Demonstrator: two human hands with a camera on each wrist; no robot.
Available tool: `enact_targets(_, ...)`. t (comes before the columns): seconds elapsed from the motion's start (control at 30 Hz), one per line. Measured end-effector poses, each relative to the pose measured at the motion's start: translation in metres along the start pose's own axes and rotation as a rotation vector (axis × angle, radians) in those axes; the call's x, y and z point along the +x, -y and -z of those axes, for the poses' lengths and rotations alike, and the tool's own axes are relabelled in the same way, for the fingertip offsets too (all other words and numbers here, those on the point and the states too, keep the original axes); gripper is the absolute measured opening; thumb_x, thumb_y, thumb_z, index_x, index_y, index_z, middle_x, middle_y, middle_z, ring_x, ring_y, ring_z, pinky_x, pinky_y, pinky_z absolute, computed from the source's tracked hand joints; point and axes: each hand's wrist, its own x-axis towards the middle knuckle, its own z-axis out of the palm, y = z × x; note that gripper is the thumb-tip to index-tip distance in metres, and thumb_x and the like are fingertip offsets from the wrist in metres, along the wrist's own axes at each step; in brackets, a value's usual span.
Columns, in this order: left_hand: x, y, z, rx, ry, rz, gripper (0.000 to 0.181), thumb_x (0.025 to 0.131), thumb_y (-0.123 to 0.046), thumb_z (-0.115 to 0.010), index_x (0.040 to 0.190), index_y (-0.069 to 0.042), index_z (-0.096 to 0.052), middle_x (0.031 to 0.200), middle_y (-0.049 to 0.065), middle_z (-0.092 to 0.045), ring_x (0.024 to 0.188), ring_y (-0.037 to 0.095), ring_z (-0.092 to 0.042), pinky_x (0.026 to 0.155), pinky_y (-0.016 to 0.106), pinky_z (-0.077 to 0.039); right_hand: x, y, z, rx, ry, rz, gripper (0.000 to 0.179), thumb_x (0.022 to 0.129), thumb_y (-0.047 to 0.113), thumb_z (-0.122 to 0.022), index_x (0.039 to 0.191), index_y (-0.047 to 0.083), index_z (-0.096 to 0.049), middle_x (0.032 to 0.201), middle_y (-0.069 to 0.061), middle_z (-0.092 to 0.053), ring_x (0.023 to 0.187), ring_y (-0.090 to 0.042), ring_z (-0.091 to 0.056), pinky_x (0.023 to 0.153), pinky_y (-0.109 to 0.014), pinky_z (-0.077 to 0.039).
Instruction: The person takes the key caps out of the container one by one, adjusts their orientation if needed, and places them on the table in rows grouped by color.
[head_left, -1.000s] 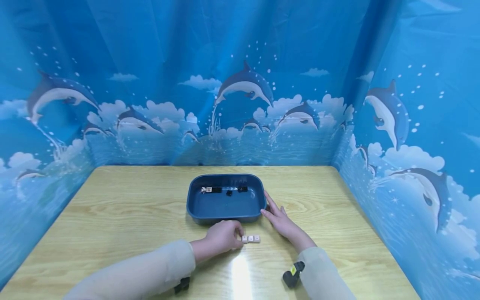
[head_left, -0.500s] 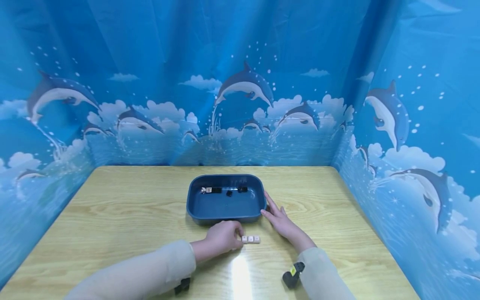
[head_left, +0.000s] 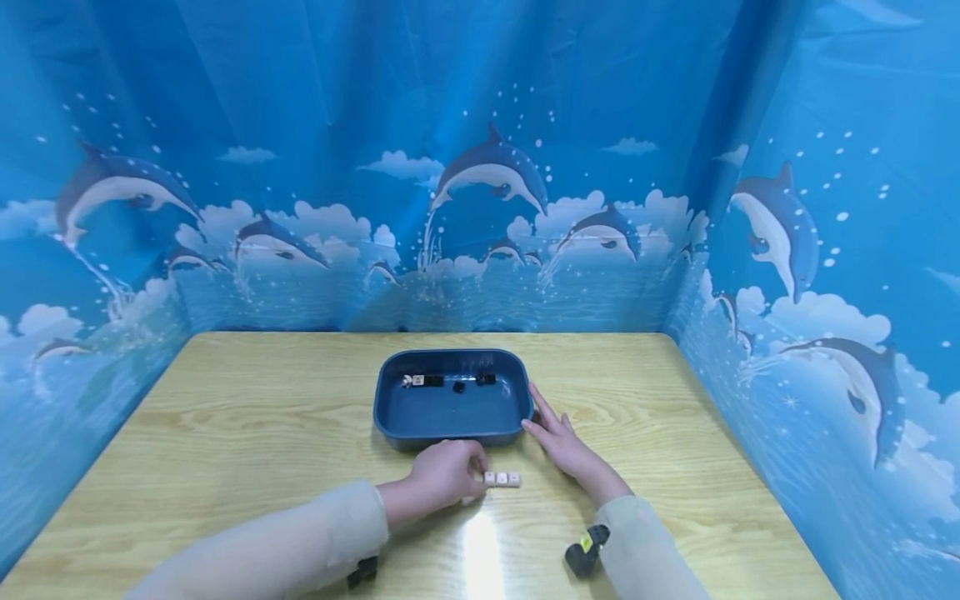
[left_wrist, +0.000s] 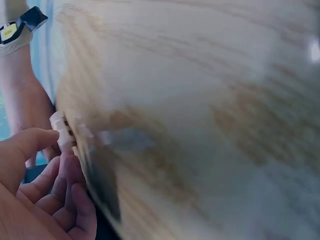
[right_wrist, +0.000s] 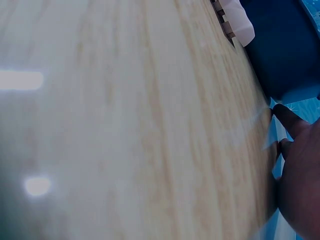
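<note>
A short row of white keycaps (head_left: 502, 479) lies on the table in front of a blue tray (head_left: 454, 437). My left hand (head_left: 447, 472) pinches the row's left end between thumb and fingers, which hide that end. Up close in the left wrist view, the white keycaps (left_wrist: 62, 131) sit between the thumb and a fingertip, with small brown parts on one side. My right hand (head_left: 567, 450) rests on the table, its fingers extended against the tray's right side near the front corner. In the right wrist view the tray (right_wrist: 285, 50) stands beyond that hand (right_wrist: 307, 175).
Inside the tray lie a white keycap (head_left: 417, 380) beside black ones (head_left: 433, 381), a small black piece (head_left: 458, 387) and more black pieces (head_left: 486, 378) at the right. A blue dolphin-print curtain (head_left: 480, 275) encloses the wooden table (head_left: 262, 417) at the back and sides.
</note>
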Motion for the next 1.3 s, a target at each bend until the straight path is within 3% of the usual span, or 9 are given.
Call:
enact_targets(0.17, -0.004, -0.005, 0.01, 0.003, 0.001, -0.026, 0.018, 0.073, -0.021, -0.083, 0.085, -0.023, -0.069, 0.071, -0.018, -0.059, 0.062, 0.002, -0.052, 0.059, 0.024, -0.045, 0.0, 0.0, 0.0, 0.009, 0.002, -0.015, 0.067, 0.103, 0.046, -0.043, 0.157, 0.032, -0.006, 0.15, -0.017, -0.036, 0.141, -0.033, -0.027, 0.11, -0.052, 0.018)
enact_targets(0.33, -0.006, -0.014, 0.025, 0.011, 0.02, -0.043, 0.022, 0.074, -0.025, -0.083, 0.093, -0.021, -0.071, 0.065, -0.017, -0.056, 0.058, 0.004, -0.051, 0.062, 0.026, -0.043, 0.001, -0.001, -0.001, -0.001, 0.006, -0.015, 0.066, 0.103, 0.044, -0.041, 0.157, 0.032, -0.005, 0.151, -0.017, -0.035, 0.141, -0.033, -0.028, 0.11, -0.052, 0.018)
enact_targets(0.67, 0.005, -0.019, 0.066, 0.013, 0.101, -0.189, 0.022, 0.083, -0.024, -0.079, 0.103, -0.017, -0.071, 0.072, -0.016, -0.059, 0.065, 0.002, -0.055, 0.062, 0.025, -0.048, 0.001, -0.002, -0.001, 0.025, 0.01, -0.038, 0.068, 0.103, 0.044, -0.043, 0.157, 0.03, -0.005, 0.151, -0.019, -0.034, 0.143, -0.038, -0.018, 0.109, -0.056, 0.019)
enact_targets(0.83, 0.014, -0.017, 0.086, 0.034, 0.129, -0.223, 0.023, 0.085, -0.027, -0.077, 0.106, -0.021, -0.07, 0.074, -0.016, -0.059, 0.067, 0.002, -0.056, 0.065, 0.027, -0.049, 0.001, -0.002, -0.001, 0.022, 0.01, -0.024, 0.067, 0.103, 0.044, -0.042, 0.157, 0.031, -0.005, 0.151, -0.018, -0.034, 0.142, -0.034, -0.025, 0.109, -0.054, 0.019)
enact_targets(1.03, 0.03, -0.01, 0.11, 0.14, 0.116, -0.203, 0.027, 0.084, -0.031, -0.078, 0.109, -0.024, -0.069, 0.077, -0.016, -0.061, 0.07, 0.002, -0.057, 0.068, 0.029, -0.05, 0.002, -0.003, -0.001, 0.002, 0.005, 0.006, 0.066, 0.104, 0.039, -0.042, 0.158, 0.028, -0.005, 0.153, -0.014, -0.031, 0.14, -0.031, -0.03, 0.111, -0.052, 0.017)
enact_targets(1.3, 0.052, 0.011, 0.127, 0.388, 0.124, -0.19, 0.032, 0.084, -0.028, -0.078, 0.115, -0.021, -0.068, 0.08, -0.012, -0.06, 0.069, 0.006, -0.055, 0.063, 0.029, -0.048, 0.002, -0.003, -0.001, 0.018, 0.005, -0.001, 0.065, 0.105, 0.038, -0.042, 0.157, 0.029, -0.006, 0.154, -0.013, -0.03, 0.141, -0.032, -0.028, 0.11, -0.052, 0.018)
